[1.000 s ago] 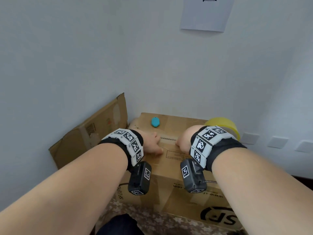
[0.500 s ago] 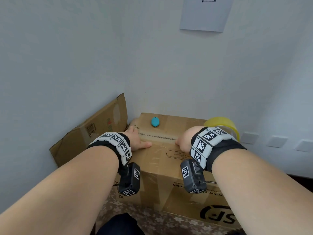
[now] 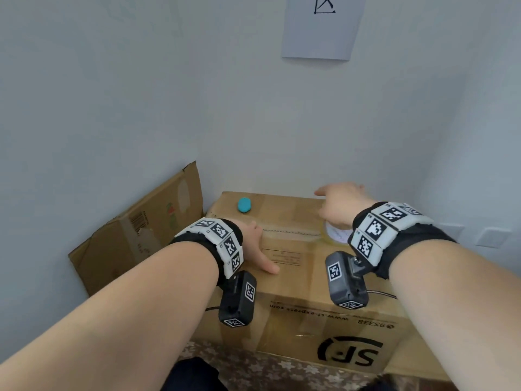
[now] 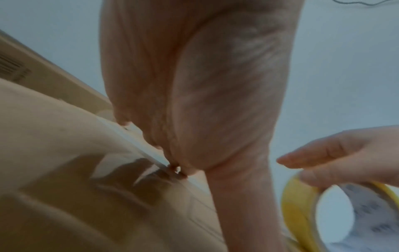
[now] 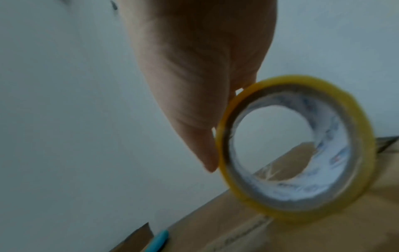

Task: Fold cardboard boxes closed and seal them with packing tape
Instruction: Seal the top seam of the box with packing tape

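Observation:
A closed brown cardboard box (image 3: 298, 283) with an SF logo stands against the wall, with clear tape (image 3: 290, 232) along its top seam. My left hand (image 3: 253, 244) lies flat on the left of the lid, thumb stretched toward me; the left wrist view shows its palm (image 4: 205, 85) down on the cardboard (image 4: 64, 153). My right hand (image 3: 341, 204) hovers over the right end of the seam. A yellow tape roll (image 3: 335, 237) stands on edge under it. Fingers (image 4: 345, 153) come over the roll's (image 4: 300, 204) top. The thumb (image 5: 202, 150) lies against its rim (image 5: 287, 80).
A small teal object (image 3: 244, 205) lies on the lid's far left. A flattened cardboard box (image 3: 141, 235) leans on the left wall. Walls close in behind and right, with a paper sheet (image 3: 321, 26) and sockets (image 3: 492, 237). A star-patterned cloth (image 3: 267, 371) lies under the box.
My left hand slid from the seam's middle to the left part of the lid and flattened. My right hand lifted off the seam and took the roll, which moved left.

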